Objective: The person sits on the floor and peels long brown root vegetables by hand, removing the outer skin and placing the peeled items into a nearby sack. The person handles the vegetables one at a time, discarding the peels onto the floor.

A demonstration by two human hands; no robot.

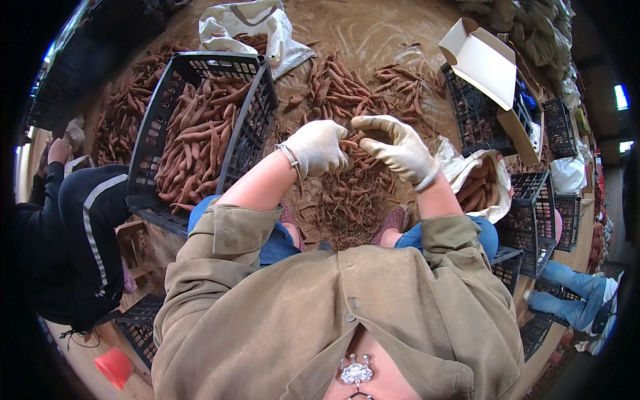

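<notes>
My left hand (320, 149), in a whitish knit work glove, has its fingers curled around a small sweet potato (348, 144), mostly hidden by the glove. Close by on the right, my right hand (396, 150) wears a matching glove stained on the fingers. Its thumb and fingers curve apart, with the thumb near the root's end. Below both hands, between my shoes, lies a heap of thin roots and small sweet potatoes (350, 200). A larger pile of sweet potatoes (340, 87) spreads on the floor beyond them.
At left stands a black plastic crate (265, 100) filled with sweet potatoes. Beyond it sits a white woven sack (280, 40). An open sack (492, 205) of sweet potatoes is by my right knee, near a cardboard box (485, 65) on crates. Another person (85, 225) works at left.
</notes>
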